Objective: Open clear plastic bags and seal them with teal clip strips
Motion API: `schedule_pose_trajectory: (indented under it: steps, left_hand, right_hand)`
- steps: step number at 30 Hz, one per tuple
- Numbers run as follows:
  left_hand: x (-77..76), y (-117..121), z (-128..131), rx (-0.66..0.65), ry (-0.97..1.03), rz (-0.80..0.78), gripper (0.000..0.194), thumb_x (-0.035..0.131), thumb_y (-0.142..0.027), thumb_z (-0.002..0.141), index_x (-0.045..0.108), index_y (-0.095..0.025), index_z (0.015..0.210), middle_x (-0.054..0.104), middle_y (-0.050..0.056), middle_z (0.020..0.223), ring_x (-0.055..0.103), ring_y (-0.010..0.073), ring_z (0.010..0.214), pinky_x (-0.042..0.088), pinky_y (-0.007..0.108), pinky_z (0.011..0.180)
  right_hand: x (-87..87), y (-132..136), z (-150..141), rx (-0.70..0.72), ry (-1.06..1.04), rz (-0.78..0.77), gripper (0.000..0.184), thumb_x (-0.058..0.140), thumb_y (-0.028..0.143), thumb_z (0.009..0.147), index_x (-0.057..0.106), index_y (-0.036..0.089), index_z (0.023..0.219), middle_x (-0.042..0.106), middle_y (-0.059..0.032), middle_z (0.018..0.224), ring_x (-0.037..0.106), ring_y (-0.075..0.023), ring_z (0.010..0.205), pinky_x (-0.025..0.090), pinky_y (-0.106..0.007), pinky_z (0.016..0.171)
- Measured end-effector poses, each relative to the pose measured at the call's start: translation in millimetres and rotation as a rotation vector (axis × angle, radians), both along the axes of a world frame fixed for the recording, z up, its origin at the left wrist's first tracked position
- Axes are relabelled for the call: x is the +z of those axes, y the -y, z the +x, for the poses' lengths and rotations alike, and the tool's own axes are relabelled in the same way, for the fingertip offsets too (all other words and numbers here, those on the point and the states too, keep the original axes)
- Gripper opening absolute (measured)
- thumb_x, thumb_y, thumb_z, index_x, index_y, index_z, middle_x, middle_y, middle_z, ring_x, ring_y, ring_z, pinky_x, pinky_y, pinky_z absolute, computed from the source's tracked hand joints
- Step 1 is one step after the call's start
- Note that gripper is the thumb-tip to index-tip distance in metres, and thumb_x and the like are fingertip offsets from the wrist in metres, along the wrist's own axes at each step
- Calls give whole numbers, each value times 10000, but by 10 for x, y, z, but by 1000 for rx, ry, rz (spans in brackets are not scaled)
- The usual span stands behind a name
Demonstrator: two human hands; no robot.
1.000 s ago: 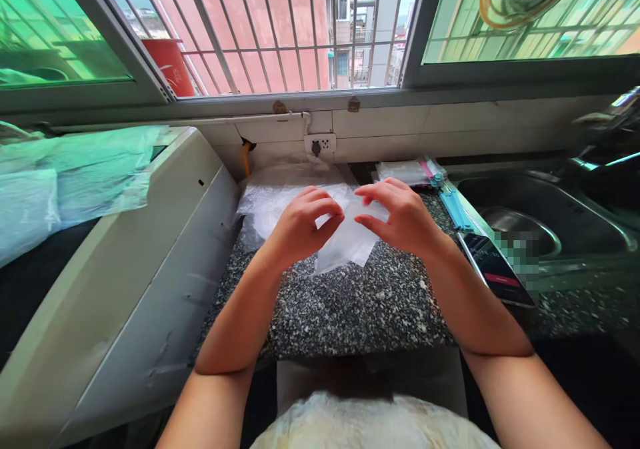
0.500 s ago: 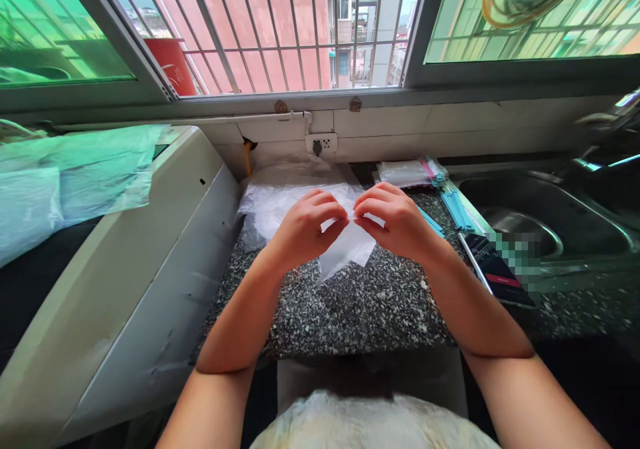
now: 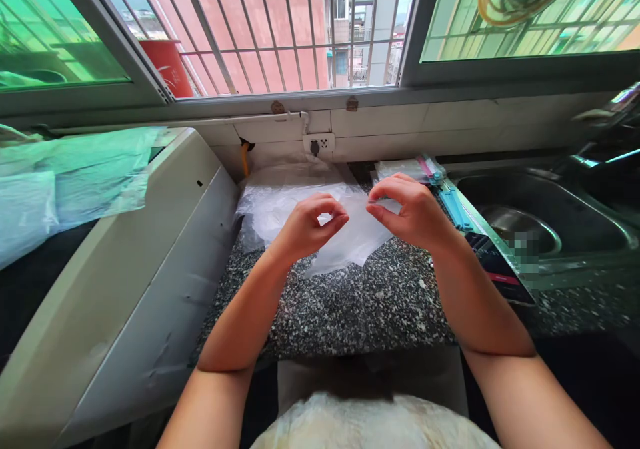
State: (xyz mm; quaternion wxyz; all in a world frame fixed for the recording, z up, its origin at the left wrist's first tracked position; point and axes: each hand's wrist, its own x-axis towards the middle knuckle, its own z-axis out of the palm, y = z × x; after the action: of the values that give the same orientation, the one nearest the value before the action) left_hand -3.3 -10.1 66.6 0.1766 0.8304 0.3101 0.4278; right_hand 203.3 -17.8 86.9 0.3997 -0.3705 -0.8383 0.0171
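Note:
A thin translucent plastic bag (image 3: 336,250) hangs above the counter between my two hands. My left hand (image 3: 311,225) pinches its upper left part, thumb against fingertips. My right hand (image 3: 409,210) pinches the upper right part, a short gap away from the left. The bag's lower edge droops toward me over the dark speckled counter (image 3: 350,315). Just behind the hands lies a loose pile of clear plastic bags (image 3: 267,192); its outline blends with the held bag.
A stack of packed clear bags (image 3: 395,170) and light-blue strips (image 3: 455,209) lie right of the pile. A dark flat item (image 3: 495,269) rests by the metal sink (image 3: 590,215). At left stands a white appliance (image 3: 165,235) draped with plastic sheeting (image 3: 100,175). A socket (image 3: 320,143) is on the wall.
My hands have moved apart, the right one going rightward and slightly up. The bag between them is spread wider.

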Motion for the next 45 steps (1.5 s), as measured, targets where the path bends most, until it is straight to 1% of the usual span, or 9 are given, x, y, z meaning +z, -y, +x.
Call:
schedule_pose_trajectory:
  steps: [4, 7, 9, 14, 18, 24, 35, 41, 45]
  left_hand:
    - [-4, 4, 12, -14, -55, 14, 129, 589, -193, 824, 600, -183, 696, 578, -7, 654, 522, 122, 675, 435, 270, 665]
    - [3, 7, 15, -8, -68, 11, 138, 580, -200, 831, 601, -181, 696, 579, -4, 654, 523, 123, 676, 437, 269, 664]
    - [0, 3, 23, -16, -63, 4, 144, 588, -222, 830, 603, -176, 695, 584, -2, 656, 525, 120, 674, 438, 266, 667]
    - [-56, -35, 59, -56, -42, -42, 148, 665, -300, 777, 628, -168, 722, 637, 9, 703, 551, 118, 691, 452, 262, 692]
    - [-121, -77, 72, -63, -51, -95, 180, 620, -302, 810, 637, -167, 691, 647, 22, 694, 565, 120, 684, 455, 260, 681]
    - [-174, -113, 76, -47, -88, -114, 204, 582, -304, 829, 665, -177, 692, 643, 27, 657, 559, 127, 667, 449, 262, 652]
    - [-195, -163, 44, -23, -82, -153, 201, 581, -292, 821, 661, -170, 682, 647, 30, 680, 570, 125, 673, 453, 260, 652]
    - [-195, -177, 38, -22, -88, -159, 193, 578, -286, 824, 667, -170, 697, 655, 33, 693, 574, 124, 674, 459, 264, 655]
    - [-182, -170, 41, -16, -73, -174, 198, 593, -319, 813, 662, -171, 700, 667, 34, 707, 583, 124, 688, 469, 259, 667]
  right_hand:
    - [-25, -21, -8, 22, 6, -45, 114, 651, 307, 776, 623, 206, 822, 668, -34, 815, 568, -190, 790, 424, -334, 732]
    - [-37, -34, -20, 27, 18, -52, 69, 606, 257, 802, 617, 203, 761, 654, -23, 744, 551, -169, 725, 411, -323, 710]
    - [-35, -36, -20, 24, 14, -56, 95, 576, 225, 812, 610, 200, 726, 639, -16, 704, 536, -156, 690, 404, -316, 696]
    - [-1, -28, 31, -20, -53, -64, 108, 561, 229, 809, 602, 194, 716, 624, -11, 694, 535, -150, 683, 409, -309, 681]
    - [26, -34, 90, -60, -93, -51, 117, 555, 239, 809, 595, 196, 708, 617, -6, 685, 537, -147, 677, 412, -304, 673]
    - [31, -60, 124, -94, -101, -39, 125, 554, 245, 808, 599, 195, 702, 610, -4, 669, 539, -145, 671, 410, -308, 672]
    - [4, -146, 128, -181, -65, -42, 137, 532, 246, 807, 599, 188, 702, 624, -22, 680, 537, -154, 681, 398, -314, 694]
    - [-3, -156, 130, -187, -72, -51, 142, 525, 254, 808, 599, 193, 705, 627, -20, 690, 535, -155, 687, 398, -315, 696]
    - [-8, -160, 139, -198, -88, -36, 139, 522, 246, 807, 604, 191, 709, 630, -22, 689, 546, -157, 689, 405, -313, 688]
